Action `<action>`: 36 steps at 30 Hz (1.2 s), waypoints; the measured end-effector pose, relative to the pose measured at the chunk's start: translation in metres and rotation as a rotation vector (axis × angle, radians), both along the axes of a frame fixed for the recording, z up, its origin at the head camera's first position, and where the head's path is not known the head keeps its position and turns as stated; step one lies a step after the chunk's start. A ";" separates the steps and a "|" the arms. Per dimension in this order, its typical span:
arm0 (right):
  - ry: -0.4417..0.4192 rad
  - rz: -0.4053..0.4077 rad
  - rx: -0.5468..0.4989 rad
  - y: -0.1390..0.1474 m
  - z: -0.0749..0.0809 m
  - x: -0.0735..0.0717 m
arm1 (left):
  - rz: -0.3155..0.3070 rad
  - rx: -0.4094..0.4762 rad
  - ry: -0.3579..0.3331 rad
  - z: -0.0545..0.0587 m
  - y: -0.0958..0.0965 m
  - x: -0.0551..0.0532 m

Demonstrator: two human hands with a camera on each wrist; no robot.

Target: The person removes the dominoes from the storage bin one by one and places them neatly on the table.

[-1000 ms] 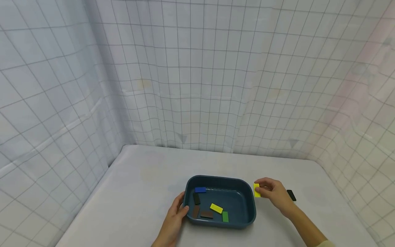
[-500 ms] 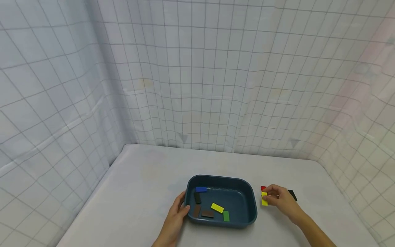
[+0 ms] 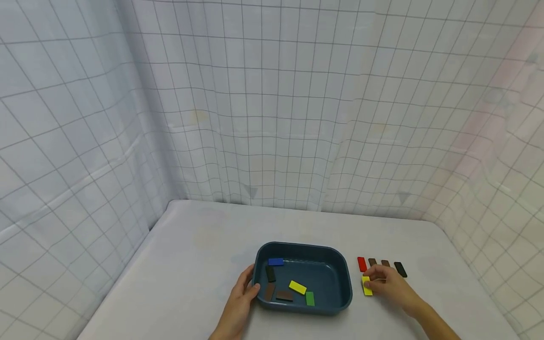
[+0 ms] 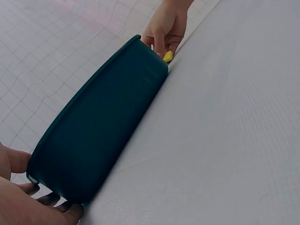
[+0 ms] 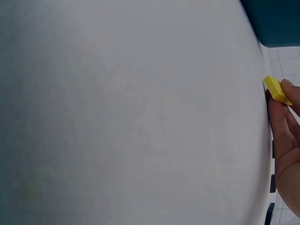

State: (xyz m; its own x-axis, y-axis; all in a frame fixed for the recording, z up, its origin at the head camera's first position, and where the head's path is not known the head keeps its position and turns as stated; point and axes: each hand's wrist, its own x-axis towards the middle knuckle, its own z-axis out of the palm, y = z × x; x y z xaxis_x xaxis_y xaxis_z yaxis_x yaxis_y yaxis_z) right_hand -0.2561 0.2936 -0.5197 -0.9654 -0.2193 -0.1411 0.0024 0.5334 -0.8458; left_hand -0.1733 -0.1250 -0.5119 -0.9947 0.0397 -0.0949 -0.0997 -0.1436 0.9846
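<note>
Along the left end of the blue bin [image 3: 325, 281], the left hand [image 3: 238, 302] grips its rim; inside the bin lie six small blocks [image 3: 276, 261]; just right of the bin, the right hand [image 3: 392, 285] pinches a yellow block [image 3: 367, 291].

Nearer the tabletop's [image 3: 178, 283] left edge, a bare left hand [image 3: 237, 303] with a slim thumb [image 3: 252, 292] and long, thin fingers [image 3: 243, 278], round at the tips. Below that, a bit of bare wrist [image 3: 225, 332], smooth and narrow. Nearer the tabletop's right edge, a bare right hand [image 3: 391, 284], just as slim, with little bumps for knuckles. Behind it, a thin wrist and a long, bare forearm [image 3: 438, 323]. In the right wrist view, soft fold lines on the palm [image 5: 287, 176], close to the fingers.
</note>
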 end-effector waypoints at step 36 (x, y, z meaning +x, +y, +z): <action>0.572 0.034 0.179 -0.037 0.023 -0.003 | 0.004 0.007 -0.051 0.001 0.000 -0.002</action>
State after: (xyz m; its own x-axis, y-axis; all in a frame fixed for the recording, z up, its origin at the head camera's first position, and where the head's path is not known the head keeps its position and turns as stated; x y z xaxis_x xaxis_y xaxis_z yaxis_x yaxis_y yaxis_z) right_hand -0.2591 0.2562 -0.4966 -0.8917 -0.2722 0.3616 -0.4466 0.6592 -0.6050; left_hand -0.1749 -0.1245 -0.5112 -0.9888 0.0364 -0.1449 -0.1488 -0.1507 0.9773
